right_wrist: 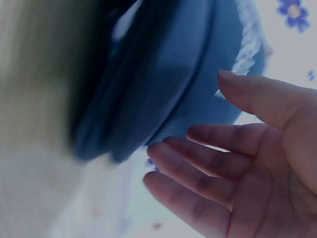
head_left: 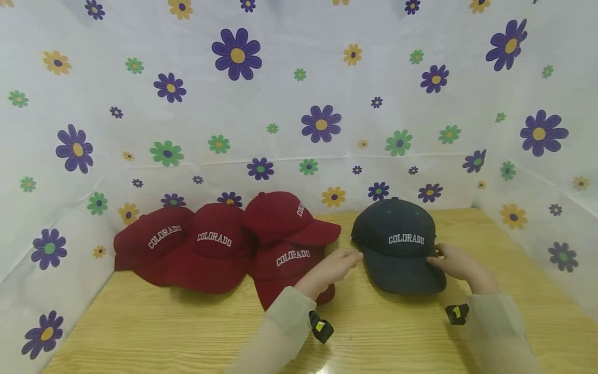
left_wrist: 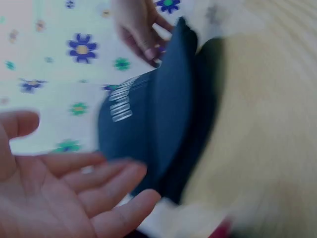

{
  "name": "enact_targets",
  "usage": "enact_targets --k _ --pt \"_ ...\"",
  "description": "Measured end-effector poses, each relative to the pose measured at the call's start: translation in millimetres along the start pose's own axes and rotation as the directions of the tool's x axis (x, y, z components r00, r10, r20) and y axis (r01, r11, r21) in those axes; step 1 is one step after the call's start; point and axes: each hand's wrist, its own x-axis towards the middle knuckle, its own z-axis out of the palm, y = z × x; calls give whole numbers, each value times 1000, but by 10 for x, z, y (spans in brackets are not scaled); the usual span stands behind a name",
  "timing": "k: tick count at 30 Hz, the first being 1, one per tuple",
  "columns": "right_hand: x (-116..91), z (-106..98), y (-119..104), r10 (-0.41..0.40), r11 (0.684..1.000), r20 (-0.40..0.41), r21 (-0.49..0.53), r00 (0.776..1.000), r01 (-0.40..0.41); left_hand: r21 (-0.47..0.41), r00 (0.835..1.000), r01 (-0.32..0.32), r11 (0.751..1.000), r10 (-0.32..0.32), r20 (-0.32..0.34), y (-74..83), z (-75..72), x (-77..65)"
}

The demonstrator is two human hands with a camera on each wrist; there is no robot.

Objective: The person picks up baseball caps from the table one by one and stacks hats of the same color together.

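A navy cap (head_left: 399, 275) with white COLORADO lettering sits on the right part of the table, brim facing me. At the right edge of its brim is my right hand (head_left: 455, 261), thumb overlapping the brim in the head view. In the right wrist view that hand (right_wrist: 267, 168) has its fingers extended and spread beside the cap (right_wrist: 193, 64). My left hand (head_left: 329, 270) is at the cap's left, fingers pointing toward it and holding nothing. The left wrist view shows this hand (left_wrist: 64, 193) palm up with loose fingers, close to the navy cap (left_wrist: 131, 124).
Several dark red COLORADO caps (head_left: 212, 265) overlap in a row on the left of the wooden table (head_left: 187, 332). One red cap (head_left: 280, 218) lies on top of another (head_left: 289, 265), beside my left forearm. A white flowered cloth (head_left: 280, 93) walls the back and sides.
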Motion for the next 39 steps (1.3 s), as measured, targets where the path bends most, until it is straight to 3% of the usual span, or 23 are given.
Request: enact_targets --k 2,4,7,9,12,18,24,26,39 --pt "-30 3 -141 -54 998 -57 -10 997 54 96 995 -100 990 97 32 -11 -162 -192" --pt "-52 13 -300 -106 994 -107 -19 989 105 196 982 -186 963 180 48 -24 -306 -378" --pt "-82 37 -541 -155 988 -159 -22 975 154 361 958 -278 890 283 41 -57 -467 -625" --pt "-105 67 -686 -184 982 -183 -5 966 186 460 944 -304 835 330 24 -85 -543 -756" --pt "-144 116 -864 -232 972 -211 -4 950 236 541 926 -322 777 377 10 -135 -609 -890" --pt "-216 222 -1128 -289 957 -268 -89 919 275 634 889 -330 699 456 -39 -234 -703 -1063" --pt "-270 281 -1275 -317 947 -304 -149 898 284 661 849 -321 678 516 -117 -282 -816 -1176" --pt "-279 284 -1299 -331 942 -310 -161 891 294 676 844 -304 671 519 -136 -287 -843 -1192" --pt "-307 288 -1301 -367 930 -340 -170 866 327 687 852 -269 674 500 -157 -293 -835 -1178"
